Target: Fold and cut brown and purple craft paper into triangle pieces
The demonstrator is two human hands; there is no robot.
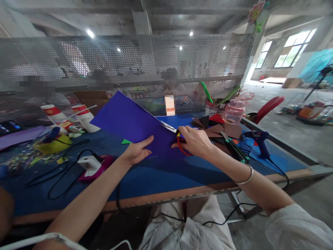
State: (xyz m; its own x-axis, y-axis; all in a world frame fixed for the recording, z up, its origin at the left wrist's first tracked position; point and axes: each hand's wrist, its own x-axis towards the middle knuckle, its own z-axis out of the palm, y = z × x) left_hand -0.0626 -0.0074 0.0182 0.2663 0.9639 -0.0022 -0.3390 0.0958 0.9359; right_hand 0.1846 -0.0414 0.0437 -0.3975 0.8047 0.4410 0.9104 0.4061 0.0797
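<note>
Fingers of the left hand (136, 152) press together on the purple sheet (135, 125) at frame centre, propping it tilted off the blue table (166, 177) so the blades can bite its edge. Right of it, the right hand (196, 142) clamps red-handled scissors (173, 130); the sheet looks stiff, smooth and dark violet.

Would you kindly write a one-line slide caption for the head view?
Right hand cuts a purple paper sheet with red-handled scissors while the left hand steadies it.

White short sleeves, silver bangle (246, 177) on right wrist.
</note>
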